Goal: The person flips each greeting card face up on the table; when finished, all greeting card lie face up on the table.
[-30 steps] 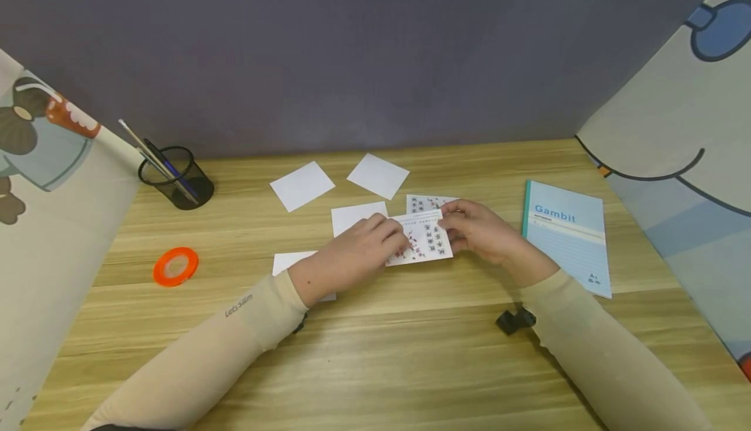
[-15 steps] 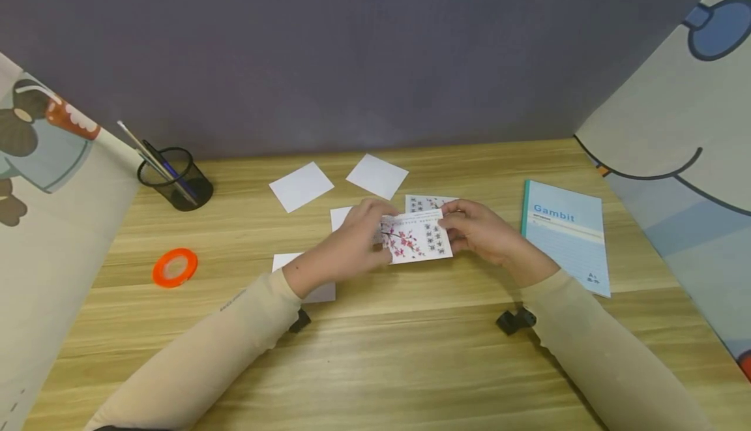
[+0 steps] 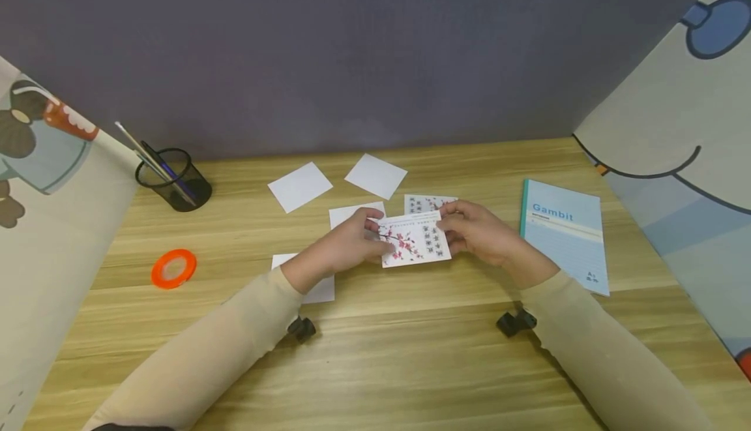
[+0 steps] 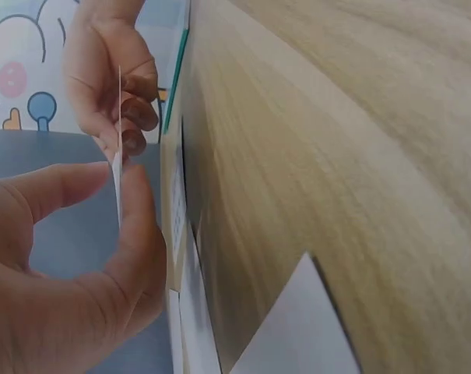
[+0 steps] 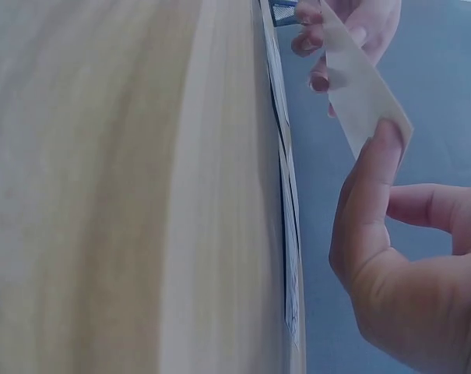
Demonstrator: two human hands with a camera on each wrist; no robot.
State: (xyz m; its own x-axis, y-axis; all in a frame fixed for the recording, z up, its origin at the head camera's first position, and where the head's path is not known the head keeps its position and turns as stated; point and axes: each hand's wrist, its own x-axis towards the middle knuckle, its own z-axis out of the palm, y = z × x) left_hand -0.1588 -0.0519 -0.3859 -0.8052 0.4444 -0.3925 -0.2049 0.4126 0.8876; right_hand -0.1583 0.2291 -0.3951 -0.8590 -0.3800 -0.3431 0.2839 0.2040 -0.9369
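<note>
A white card [image 3: 411, 242] printed with pink blossoms and dark characters is held up between both hands. My left hand [image 3: 349, 242] pinches its left end between thumb and fingers; in the left wrist view the card shows edge-on. On the other end, my right hand [image 3: 484, 232] pinches with thumb and fingers, and the right wrist view shows the plain back of the card [image 5: 360, 86], raised off the table. Just behind it lies a second printed card [image 3: 419, 203], partly covered by the held one in the head view.
Blank white cards lie at the back left [image 3: 300, 186], back middle [image 3: 377, 176] and beside the left hand [image 3: 319, 291]. An orange tape roll [image 3: 173, 268] and a black mesh pen cup [image 3: 182, 183] stand left. A blue notebook [image 3: 566, 235] lies right.
My left hand has shifted from lying over the card's left part to pinching its left edge, uncovering the blossom print. The right hand keeps its hold.
</note>
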